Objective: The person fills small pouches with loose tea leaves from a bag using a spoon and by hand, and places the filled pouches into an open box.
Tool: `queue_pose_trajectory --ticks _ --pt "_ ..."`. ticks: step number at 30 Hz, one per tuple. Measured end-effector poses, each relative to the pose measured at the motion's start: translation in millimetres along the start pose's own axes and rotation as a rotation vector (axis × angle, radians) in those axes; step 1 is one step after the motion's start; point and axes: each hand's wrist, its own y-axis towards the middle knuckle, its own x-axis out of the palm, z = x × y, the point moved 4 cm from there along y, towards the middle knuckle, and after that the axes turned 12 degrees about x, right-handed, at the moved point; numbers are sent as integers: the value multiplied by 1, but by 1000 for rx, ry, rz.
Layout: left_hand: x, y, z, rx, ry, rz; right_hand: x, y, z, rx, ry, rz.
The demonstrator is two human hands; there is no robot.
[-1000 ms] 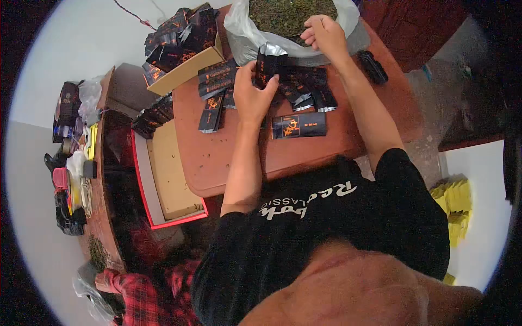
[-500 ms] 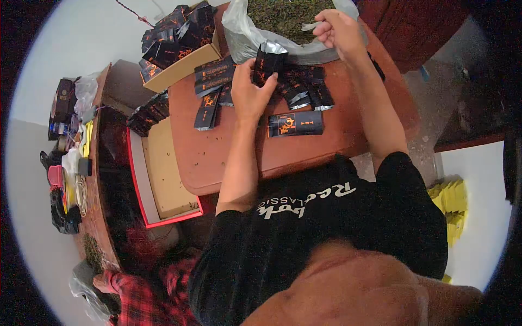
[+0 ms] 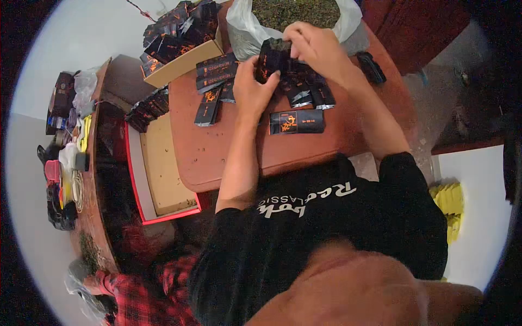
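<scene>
My left hand (image 3: pixel 253 91) is closed around an upright black tea pouch (image 3: pixel 273 52) with orange print, the thumb against its near side. My right hand (image 3: pixel 318 50) is at the pouch's top right edge, fingers pinched together. What they hold, if anything, is hidden. Behind my hands stands a translucent plastic bag (image 3: pixel 243 30) of loose dark tea leaves (image 3: pixel 296 12). Several more black pouches lie around my left hand. One flat pouch (image 3: pixel 296 121) lies in front, lettering up.
The brown table (image 3: pixel 217 157) holds a cardboard box (image 3: pixel 185 62) heaped with pouches at back left. Below its left edge is a red-rimmed box (image 3: pixel 138 179). A person in a red checked sleeve (image 3: pixel 136 288) is at the side table, lower left. Yellow packets (image 3: pixel 448 201) are at right.
My right hand has come down and left from over the tea leaves to the pouch's top, and the whitish piece in its fingers is out of sight. My left hand keeps hold of the pouch.
</scene>
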Motion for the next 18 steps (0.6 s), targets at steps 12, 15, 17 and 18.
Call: queue_pose_trajectory --ticks 12,15,17,18 --pt "1 -3 -1 14 -25 -3 -67 16 37 265 36 181" --pt "-1 -2 1 6 -31 -4 -70 28 64 342 -80 141" --pt "-1 -2 2 8 -28 -6 -59 33 80 349 -143 135" --pt "-1 -2 1 14 -25 -7 -51 35 83 339 -140 155"
